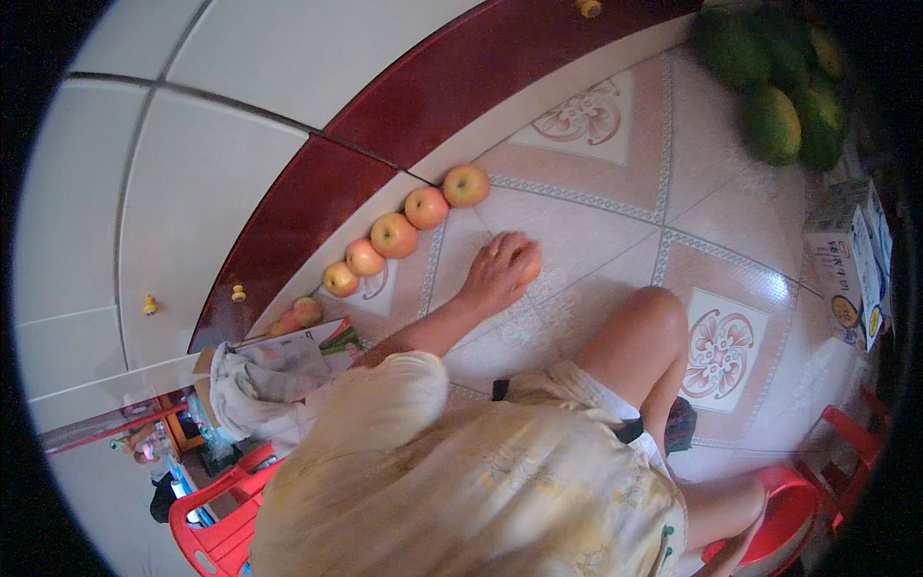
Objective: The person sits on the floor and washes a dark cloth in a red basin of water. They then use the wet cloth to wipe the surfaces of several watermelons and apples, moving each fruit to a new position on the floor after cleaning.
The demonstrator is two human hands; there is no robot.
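Note:
My left hand (pixel 501 270) is closed around an apple (pixel 531 262) just above or on the tiled floor; the fingers cover most of it. Beyond the hand, a row of several yellow-red apples lies along the cabinet base, from a near apple (pixel 340 279) through a middle apple (pixel 394 236) to a far apple (pixel 466 185). More apples (pixel 308 311) sit partly hidden behind a printed carton (pixel 306 353). Part of my right forearm shows at the lower right, beside my knee and a red plastic basin (pixel 799 505); my right hand is out of view.
White cabinet doors (pixel 216 187) with a dark red base strip (pixel 303 195) border the floor. Large green fruits (pixel 770 124), perhaps papayas, are piled at the upper right above a printed cardboard box (pixel 833 270). Red plastic chairs (pixel 223 505) stand at lower left and right.

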